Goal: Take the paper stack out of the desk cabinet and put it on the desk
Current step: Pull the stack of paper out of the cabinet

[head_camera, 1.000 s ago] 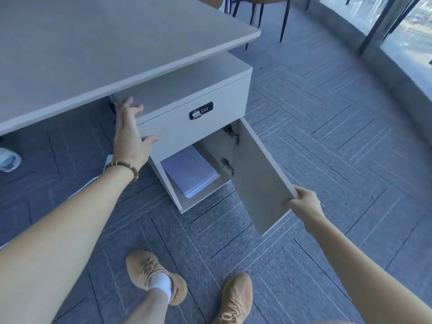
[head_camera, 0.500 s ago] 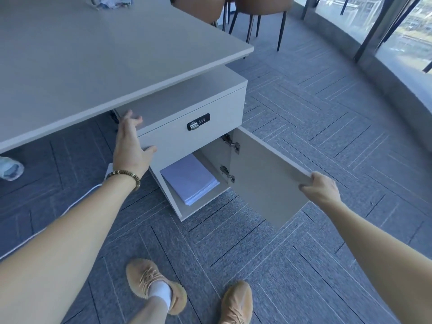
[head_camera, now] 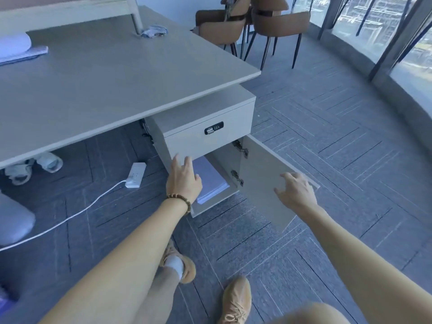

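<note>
A white paper stack [head_camera: 211, 180] lies flat inside the lower compartment of the pale desk cabinet [head_camera: 205, 141], whose door [head_camera: 264, 181] stands swung open to the right. My left hand [head_camera: 183, 180] hovers in front of the compartment's left side, fingers spread, covering part of the stack and holding nothing. My right hand [head_camera: 295, 191] floats over the open door's inner face, fingers apart, not gripping it. The grey desk [head_camera: 105, 73] top spreads above and to the left of the cabinet.
A white power strip [head_camera: 136, 174] with its cable lies on the carpet left of the cabinet. Pale sandals [head_camera: 32, 166] sit under the desk. Brown chairs [head_camera: 252, 24] stand beyond the desk's far corner. Papers [head_camera: 21, 54] rest at the desk's far left. My feet are below.
My left hand dropped from the cabinet's top corner to the front of the open compartment. My right hand let go of the door edge. The view pulled back and up.
</note>
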`<state>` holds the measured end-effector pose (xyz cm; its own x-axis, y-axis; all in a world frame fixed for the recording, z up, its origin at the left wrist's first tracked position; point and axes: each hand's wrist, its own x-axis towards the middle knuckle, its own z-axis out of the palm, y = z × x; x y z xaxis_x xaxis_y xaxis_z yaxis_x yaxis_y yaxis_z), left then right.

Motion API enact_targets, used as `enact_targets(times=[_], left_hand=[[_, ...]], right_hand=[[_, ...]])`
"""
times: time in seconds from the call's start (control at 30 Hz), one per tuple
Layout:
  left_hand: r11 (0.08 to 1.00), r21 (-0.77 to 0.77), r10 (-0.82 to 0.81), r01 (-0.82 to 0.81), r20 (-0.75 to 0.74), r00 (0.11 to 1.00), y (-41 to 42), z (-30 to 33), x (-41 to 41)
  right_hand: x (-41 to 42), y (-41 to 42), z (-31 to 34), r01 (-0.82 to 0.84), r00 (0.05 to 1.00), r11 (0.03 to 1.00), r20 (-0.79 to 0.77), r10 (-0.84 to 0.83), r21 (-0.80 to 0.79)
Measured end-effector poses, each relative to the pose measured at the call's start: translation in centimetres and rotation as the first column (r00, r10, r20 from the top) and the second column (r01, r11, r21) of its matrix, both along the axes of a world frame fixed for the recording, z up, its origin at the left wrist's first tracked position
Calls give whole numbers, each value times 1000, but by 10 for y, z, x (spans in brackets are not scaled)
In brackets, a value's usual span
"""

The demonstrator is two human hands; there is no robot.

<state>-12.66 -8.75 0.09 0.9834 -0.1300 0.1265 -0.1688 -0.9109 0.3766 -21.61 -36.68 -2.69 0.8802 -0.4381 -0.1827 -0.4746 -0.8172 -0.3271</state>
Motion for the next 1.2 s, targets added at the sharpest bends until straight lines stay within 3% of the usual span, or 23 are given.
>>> enact_targets(times=[0.2,0.37,0.53,0.8,1.0,1.2], left_hand=[[993,-107,4,-56,-438,899,-12,-70,-16],[978,-152,24,-142,-597,802,-24,-161,35],[893,-232,92,-385,-744,662,-39,-273,110],[706,-190,284,-682,-807,518,-35,-411,201],[680,-98,460,-727,-715,526,-39,-466,238],[729,-47,455,-683,-712,534,-46,-483,267]], right_hand=[[26,36,-25,-106,989,994,-102,109,35],[93,52,-107,-157,963,982,-204,177,108],[168,56,-221,-114,957,956,-227,179,271],[264,47,-358,-60,963,922,-222,154,382],[317,46,-414,-75,956,917,-232,178,391],[345,55,-454,-73,934,937,-307,184,341]])
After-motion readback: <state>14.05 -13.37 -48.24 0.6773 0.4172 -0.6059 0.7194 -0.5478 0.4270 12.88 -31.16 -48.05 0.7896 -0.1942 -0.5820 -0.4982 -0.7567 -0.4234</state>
